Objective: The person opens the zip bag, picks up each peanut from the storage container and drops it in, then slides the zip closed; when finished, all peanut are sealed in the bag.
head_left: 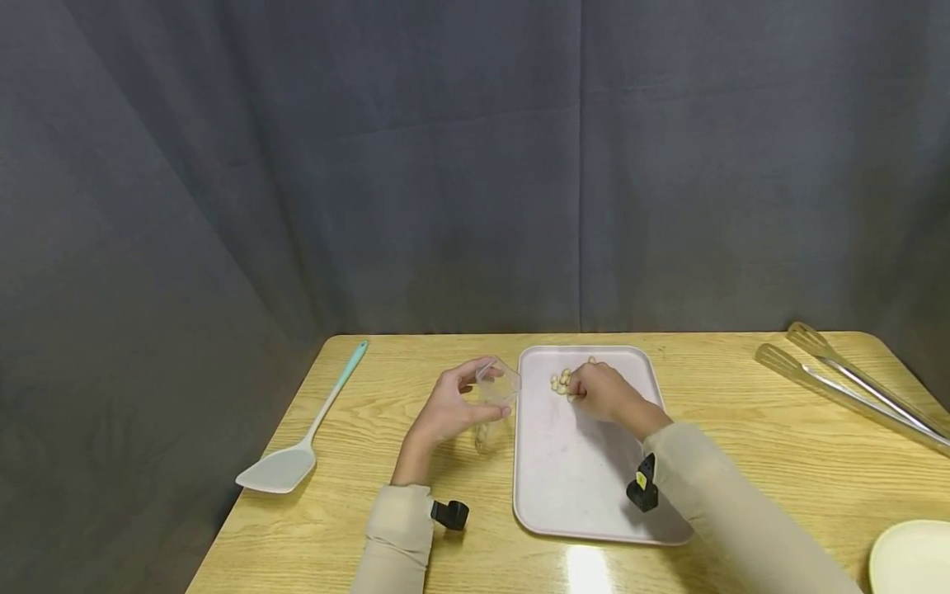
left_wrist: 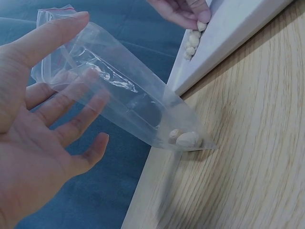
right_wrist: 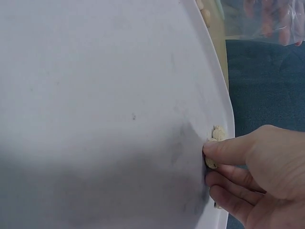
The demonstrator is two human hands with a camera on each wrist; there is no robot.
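Observation:
My left hand point(head_left: 445, 410) holds a clear zip bag point(left_wrist: 131, 83) by its mouth, which gapes between thumb and fingers. A few peanuts in the shell point(left_wrist: 188, 139) lie in the bag's lower corner, which reaches down to the tabletop. Over the far part of a pale tray point(head_left: 557, 478), my right hand point(head_left: 604, 393) pinches a peanut point(right_wrist: 211, 163) between thumb and fingers. Several other peanuts point(head_left: 557, 384) lie on the tray beside those fingertips; some are partly hidden by the hand.
On the left of the wooden table point(head_left: 356, 511) lies a spatula point(head_left: 282, 470) with a mint handle. Metal tongs point(head_left: 853, 384) rest at the right. A pale round plate point(head_left: 913, 557) sits at the near right corner. Behind the table hangs a dark curtain point(head_left: 460, 181).

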